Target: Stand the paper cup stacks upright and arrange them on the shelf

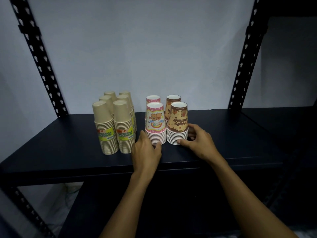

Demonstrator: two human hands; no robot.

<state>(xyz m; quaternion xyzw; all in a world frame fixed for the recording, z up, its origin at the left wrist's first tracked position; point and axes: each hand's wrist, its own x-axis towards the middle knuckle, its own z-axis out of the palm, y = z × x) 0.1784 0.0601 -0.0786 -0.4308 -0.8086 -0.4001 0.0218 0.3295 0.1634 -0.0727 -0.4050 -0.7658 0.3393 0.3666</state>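
Note:
Several tan paper cup stacks (114, 124) with yellow labels stand upside down in two rows on the dark shelf (68, 152). To their right stand two pink birthday stacks, front one (155, 124), and two brown birthday stacks, front one (178, 123). My left hand (145, 150) rests against the base of the front pink stack on its left side. My right hand (197, 141) cups the base of the front brown stack from the right, thumb at its front rim. All stacks stand upright.
Black perforated uprights rise at the shelf's back left (39, 60) and back right (245, 55). A pale wall (137, 48) lies behind. Bare shelf surface stretches left of the tan stacks and right of the brown ones. A lower level shows below.

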